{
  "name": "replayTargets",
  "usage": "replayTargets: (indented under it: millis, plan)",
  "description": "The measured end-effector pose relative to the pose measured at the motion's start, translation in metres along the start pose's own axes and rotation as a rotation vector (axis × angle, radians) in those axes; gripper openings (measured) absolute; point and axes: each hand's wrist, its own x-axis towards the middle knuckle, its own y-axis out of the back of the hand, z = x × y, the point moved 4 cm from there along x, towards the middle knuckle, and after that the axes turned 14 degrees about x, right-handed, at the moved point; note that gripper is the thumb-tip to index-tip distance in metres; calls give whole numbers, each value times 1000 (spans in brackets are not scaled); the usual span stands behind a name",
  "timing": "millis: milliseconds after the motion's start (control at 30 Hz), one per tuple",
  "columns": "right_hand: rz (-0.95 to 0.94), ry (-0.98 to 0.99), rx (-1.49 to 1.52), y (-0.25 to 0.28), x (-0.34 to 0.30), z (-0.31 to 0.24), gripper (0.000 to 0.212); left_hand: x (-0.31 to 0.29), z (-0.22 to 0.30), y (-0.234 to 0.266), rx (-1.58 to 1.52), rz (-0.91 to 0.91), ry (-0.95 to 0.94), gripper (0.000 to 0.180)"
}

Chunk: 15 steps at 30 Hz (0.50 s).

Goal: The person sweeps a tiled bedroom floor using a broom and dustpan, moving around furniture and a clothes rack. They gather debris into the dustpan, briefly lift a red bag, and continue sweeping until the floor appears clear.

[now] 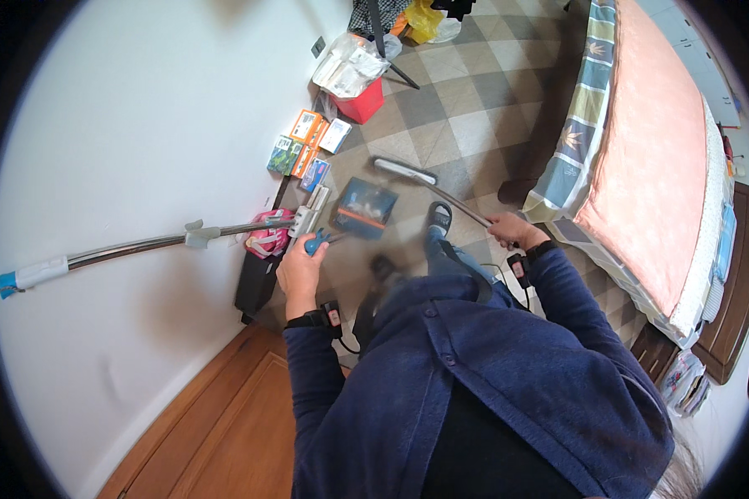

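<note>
My right hand (pixel 514 230) is closed round the metal stick (pixel 462 205) of a broom. Its long pale head with a dark bristle edge (pixel 404 170) rests on the floor ahead of my feet. My left hand (pixel 301 268) grips the blue end (pixel 314 242) of a long-handled dustpan. The dark, see-through dustpan (pixel 364 208) has an orange strip and sits left of the broom head. Some pale litter shows in it, though blur hides what it is. Both wrists carry dark straps with small devices.
A mop (pixel 141 247) with a metal pole leans at the left wall. Beyond it are small boxes (pixel 306 129), a red bin (pixel 360 101) with a plastic bag, and a pink bag (pixel 268 234). A bed (pixel 653 158) stands right, a wooden door (pixel 216 424) lower left.
</note>
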Motion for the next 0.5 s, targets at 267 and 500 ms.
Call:
replayTargets:
  millis: [267,500]
  plan:
    - [121,38,242,25,-14,7,28,-10,-14,12,17,8,-31,34]
    - [178,268,-44,9,43,24,13,-8,-31,25,-32,-19,-85,32]
